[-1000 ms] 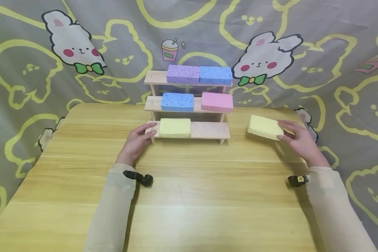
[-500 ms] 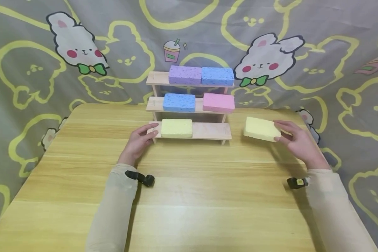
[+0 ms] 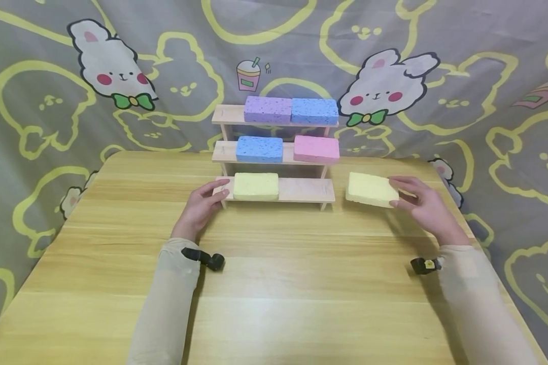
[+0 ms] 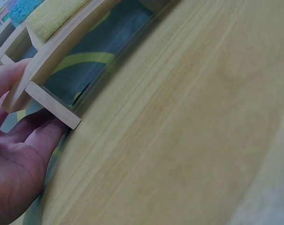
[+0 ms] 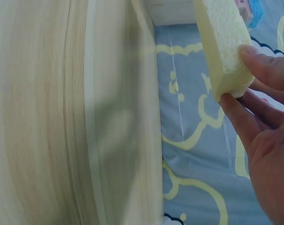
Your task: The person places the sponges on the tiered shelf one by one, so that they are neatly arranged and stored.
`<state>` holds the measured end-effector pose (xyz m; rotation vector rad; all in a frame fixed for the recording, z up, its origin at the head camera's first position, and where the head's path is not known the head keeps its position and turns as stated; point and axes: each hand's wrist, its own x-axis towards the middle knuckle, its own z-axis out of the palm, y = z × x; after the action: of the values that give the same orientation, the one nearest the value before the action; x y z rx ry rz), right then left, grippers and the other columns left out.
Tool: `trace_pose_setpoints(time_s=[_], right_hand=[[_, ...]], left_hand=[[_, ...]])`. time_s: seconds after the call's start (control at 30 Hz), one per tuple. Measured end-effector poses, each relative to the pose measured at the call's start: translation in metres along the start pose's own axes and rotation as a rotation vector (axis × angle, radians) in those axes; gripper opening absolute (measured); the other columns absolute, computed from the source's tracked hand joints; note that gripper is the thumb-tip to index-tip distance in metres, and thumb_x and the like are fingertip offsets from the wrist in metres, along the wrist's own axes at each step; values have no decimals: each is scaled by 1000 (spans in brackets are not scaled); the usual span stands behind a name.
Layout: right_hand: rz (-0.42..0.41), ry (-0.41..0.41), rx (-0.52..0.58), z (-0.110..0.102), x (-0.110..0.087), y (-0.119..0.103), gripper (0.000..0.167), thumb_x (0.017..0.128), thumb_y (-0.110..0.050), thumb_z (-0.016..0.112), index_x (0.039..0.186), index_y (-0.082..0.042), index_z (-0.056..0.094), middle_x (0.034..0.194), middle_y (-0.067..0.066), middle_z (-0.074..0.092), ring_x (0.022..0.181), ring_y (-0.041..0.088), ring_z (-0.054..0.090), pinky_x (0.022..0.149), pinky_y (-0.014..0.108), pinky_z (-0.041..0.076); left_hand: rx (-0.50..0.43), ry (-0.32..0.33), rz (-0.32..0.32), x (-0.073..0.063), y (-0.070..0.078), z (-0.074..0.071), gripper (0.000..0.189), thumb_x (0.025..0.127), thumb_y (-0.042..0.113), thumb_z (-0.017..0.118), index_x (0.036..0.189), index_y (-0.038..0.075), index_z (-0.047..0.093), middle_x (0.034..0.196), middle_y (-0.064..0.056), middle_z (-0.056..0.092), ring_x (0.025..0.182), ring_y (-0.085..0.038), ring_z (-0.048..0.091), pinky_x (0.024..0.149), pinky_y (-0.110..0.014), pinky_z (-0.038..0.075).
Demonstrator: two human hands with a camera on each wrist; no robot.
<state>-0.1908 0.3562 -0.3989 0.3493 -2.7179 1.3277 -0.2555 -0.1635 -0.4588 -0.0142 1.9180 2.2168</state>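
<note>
My right hand [image 3: 426, 208] pinches a yellow sponge [image 3: 372, 189] by its right end, above the table and to the right of the rack. In the right wrist view the thumb and fingertips press the end of this sponge [image 5: 224, 47]. A three-step wooden rack [image 3: 308, 188] stands at the back of the table. My left hand [image 3: 200, 207] grips the left end of its lowest step. In the left wrist view, fingers lie above and below the step's board [image 4: 41, 63], beside its leg. Another yellow sponge [image 3: 255, 186] rests on that step, close to the left fingertips.
The middle step carries a blue sponge [image 3: 259, 149] and a pink sponge [image 3: 316, 148]. On the top step a purple sponge [image 3: 268, 109] touches a second blue sponge [image 3: 314, 111]. A patterned curtain [image 3: 178, 116] hangs behind the wooden table [image 3: 274, 284].
My right hand has moved left with the yellow sponge, closer to the rack and slightly lower. The left hand keeps its grip on the rack. The head view has shifted slightly.
</note>
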Motion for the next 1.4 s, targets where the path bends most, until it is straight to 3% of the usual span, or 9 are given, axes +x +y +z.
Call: trace_pose_setpoints(time_s=[0.3,0.47,0.73,0.9,1.1,1.33,1.4], right_hand=[[-36,22,24,7,2,-5,52,89,-1,71,137,5,53,141,10,48,127,11,43,100,21,42],[-20,3,23,11,2,-9,52,90,-3,71,138,3,53,142,7,48,129,19,43,101,27,42],[-24,-2,26,15,4,-18,53,89,-4,72,139,1,53,141,5,48,130,25,44,99,18,42],[-61,-2,57,23,3,-18,53,87,1,73,137,3,54,140,11,49,129,23,45,100,21,42],[-90,-14,54,32,5,-21,52,87,2,73,136,3,55,140,12,49,126,31,48,102,27,42],[-91,-26,54,40,12,-28,50,87,1,73,135,4,56,139,11,50,129,30,46,105,21,37],[-87,-36,75,43,13,-29,50,88,2,72,134,5,56,139,11,50,129,29,45,105,28,40]], left_hand=[[4,2,3,-2,0,-1,45,96,5,64,139,-2,52,157,-2,30,117,-20,52,99,-35,47],[7,2,-1,-3,0,-1,45,96,5,64,139,-2,52,158,-1,29,118,-20,52,100,-35,47],[-9,2,7,-1,0,0,45,96,4,64,139,-3,51,156,-2,31,118,-20,51,101,-38,46],[5,9,5,-3,-2,-1,44,95,5,65,137,-1,54,156,-1,31,117,-20,52,96,-33,50],[9,18,2,-4,-2,-1,41,95,7,66,134,2,58,155,-2,33,118,-21,52,94,-31,51],[6,14,18,-3,-1,-1,40,95,6,66,134,3,59,156,-1,32,119,-22,52,95,-32,51],[3,10,20,-3,-1,0,41,95,5,66,134,2,58,156,-2,32,117,-21,52,94,-32,51]])
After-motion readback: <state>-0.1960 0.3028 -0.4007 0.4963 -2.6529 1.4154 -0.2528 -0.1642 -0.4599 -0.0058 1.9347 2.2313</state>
